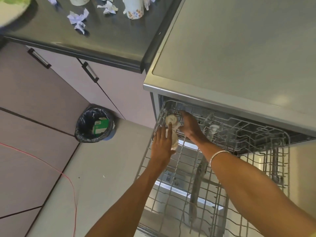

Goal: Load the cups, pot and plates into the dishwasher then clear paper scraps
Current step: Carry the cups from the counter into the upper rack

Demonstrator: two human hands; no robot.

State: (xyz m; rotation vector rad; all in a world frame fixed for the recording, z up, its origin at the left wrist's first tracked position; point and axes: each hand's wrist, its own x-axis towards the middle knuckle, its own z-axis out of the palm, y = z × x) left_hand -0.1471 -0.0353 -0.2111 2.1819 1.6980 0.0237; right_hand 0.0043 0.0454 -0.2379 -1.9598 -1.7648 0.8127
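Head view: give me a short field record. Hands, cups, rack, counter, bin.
left hand: fingers straight, resting on the nearer cup
right hand: at the farther cup; grip unclear
cups: two, upside down, far left corner of upper rack
upper rack: pulled out of dishwasher
counter: paper scraps, flowered cup
bin: on floor, black liner, green carton inside
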